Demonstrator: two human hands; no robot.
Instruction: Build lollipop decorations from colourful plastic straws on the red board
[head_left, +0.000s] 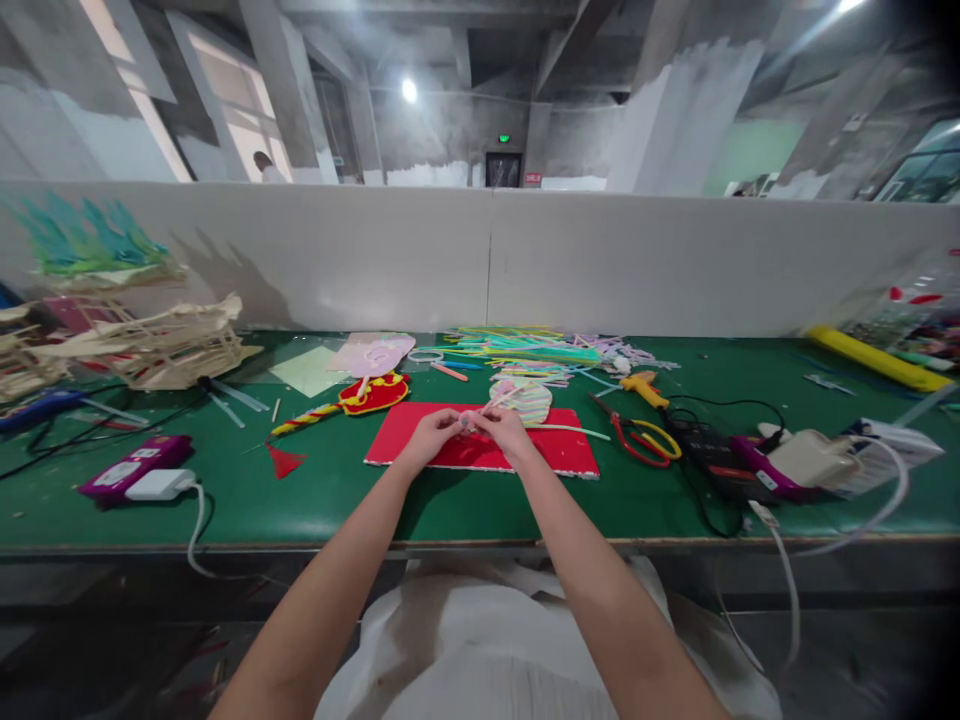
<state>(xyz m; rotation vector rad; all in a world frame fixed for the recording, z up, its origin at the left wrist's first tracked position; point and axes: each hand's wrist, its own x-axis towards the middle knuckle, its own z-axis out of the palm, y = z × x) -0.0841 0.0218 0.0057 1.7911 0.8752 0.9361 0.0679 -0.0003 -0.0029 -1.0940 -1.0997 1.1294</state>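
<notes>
Both my hands meet over a red foam sheet (570, 452) on the green table (315, 500). My left hand (431, 432) and my right hand (504, 428) pinch a small pale pink piece (469, 420) between their fingertips; its exact shape is too small to tell. Just behind my right hand lies a striped pastel shell-shaped piece (525, 400) with a thin white stick (577, 430) running off to the right.
Red-handled scissors (637, 437) and a yellow glue gun (643, 388) lie to the right, with cables, chargers (814, 458) and a black box. Coloured straws (525, 348) are piled behind. A red-yellow ornament (371, 393), wooden models (150, 348) and a magenta device (135, 465) sit left. A white partition (487, 260) backs the table.
</notes>
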